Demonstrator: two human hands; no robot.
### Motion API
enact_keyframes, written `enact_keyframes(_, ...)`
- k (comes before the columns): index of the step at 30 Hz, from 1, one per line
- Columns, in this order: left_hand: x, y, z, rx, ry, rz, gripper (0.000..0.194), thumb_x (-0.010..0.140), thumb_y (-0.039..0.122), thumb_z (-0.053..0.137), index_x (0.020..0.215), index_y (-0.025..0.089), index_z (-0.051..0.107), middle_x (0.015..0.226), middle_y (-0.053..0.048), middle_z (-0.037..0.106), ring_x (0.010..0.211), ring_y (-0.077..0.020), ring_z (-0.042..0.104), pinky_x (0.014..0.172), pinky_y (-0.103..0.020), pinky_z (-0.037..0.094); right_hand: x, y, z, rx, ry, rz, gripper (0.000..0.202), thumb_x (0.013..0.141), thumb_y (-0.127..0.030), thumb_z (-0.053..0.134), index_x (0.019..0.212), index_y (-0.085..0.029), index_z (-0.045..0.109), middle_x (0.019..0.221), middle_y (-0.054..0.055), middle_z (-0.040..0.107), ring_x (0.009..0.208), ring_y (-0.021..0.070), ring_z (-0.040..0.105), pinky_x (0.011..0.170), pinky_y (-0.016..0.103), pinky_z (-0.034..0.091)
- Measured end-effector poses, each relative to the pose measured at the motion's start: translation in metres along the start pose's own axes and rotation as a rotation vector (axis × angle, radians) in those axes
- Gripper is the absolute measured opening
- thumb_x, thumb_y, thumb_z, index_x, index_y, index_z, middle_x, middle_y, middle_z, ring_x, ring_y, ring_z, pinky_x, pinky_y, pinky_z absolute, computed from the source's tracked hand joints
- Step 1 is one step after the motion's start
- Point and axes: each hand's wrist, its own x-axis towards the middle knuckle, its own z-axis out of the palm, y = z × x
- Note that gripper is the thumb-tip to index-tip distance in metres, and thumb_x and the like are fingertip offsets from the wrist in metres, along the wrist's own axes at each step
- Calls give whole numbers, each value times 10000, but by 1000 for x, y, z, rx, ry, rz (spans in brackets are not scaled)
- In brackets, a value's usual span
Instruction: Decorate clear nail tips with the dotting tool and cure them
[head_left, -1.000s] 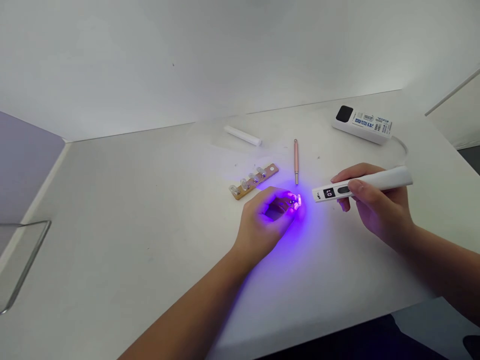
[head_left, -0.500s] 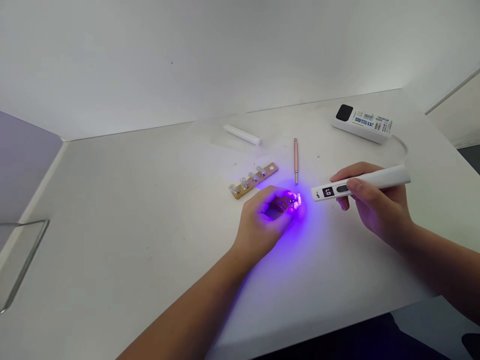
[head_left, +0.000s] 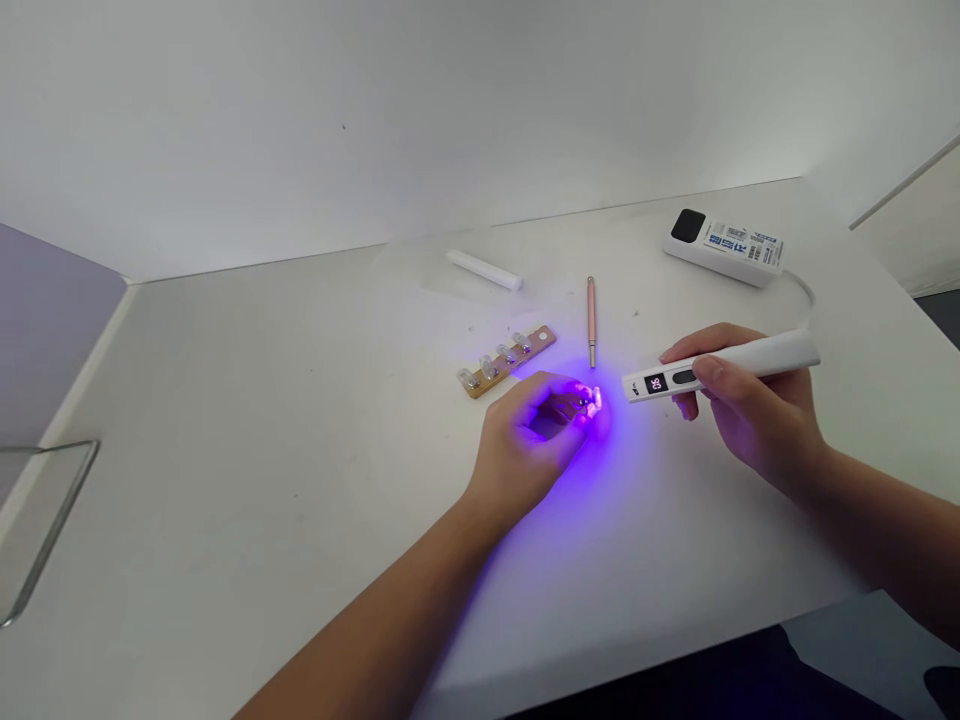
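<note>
My left hand (head_left: 525, 430) pinches a small nail tip (head_left: 595, 402) between thumb and fingers. Violet light floods it, so its exact outline is washed out. Wrapped in my right hand (head_left: 757, 410) is a white handheld UV lamp (head_left: 772, 354), lit, with a small number display and a dark button under my thumb. Its front end points left at the nail tip, a short gap away. Just behind my left hand lies a wooden nail display strip (head_left: 491, 380) carrying several clear nail tips (head_left: 505, 354); a pale round spot marks its right end.
A pink metal pen-like tool (head_left: 592, 312) lies beyond the nail tip. Farther back are a white stick-shaped piece (head_left: 486, 270) and a white box-shaped device (head_left: 724, 248) with a printed label and a cord. A metal wire frame (head_left: 56, 530) stands at the left edge.
The digits on the lamp's display have changed. Both hands, the lamp and the nail tip stay practically in place.
</note>
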Motion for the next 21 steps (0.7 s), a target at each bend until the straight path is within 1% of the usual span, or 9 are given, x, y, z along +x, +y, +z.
enact_keyframes(8, 0, 2, 0, 6, -11, -14, 65, 845, 240, 755, 891, 197, 738, 845, -21, 776, 721, -140, 709, 692, -272, 620, 0, -1, 0, -10, -1, -4, 124, 938, -226, 745, 917, -231, 867, 761, 28, 744, 582, 114, 621, 526, 268, 482)
enact_keyframes(15, 0, 2, 0, 9, -8, -17, 55, 835, 216, 746, 884, 196, 733, 851, -26, 769, 720, -137, 691, 678, -269, 598, 1, -1, 1, -14, -7, 24, 114, 941, -245, 754, 923, -238, 866, 752, 26, 731, 592, 125, 619, 527, 279, 481)
enact_keyframes(21, 0, 2, 0, 10, -1, -28, 54, 824, 216, 741, 875, 202, 730, 836, -26, 760, 712, -141, 677, 662, -275, 591, 1, -1, 1, -19, -5, 10, 119, 937, -237, 748, 916, -240, 865, 771, 31, 741, 588, 127, 614, 521, 284, 479)
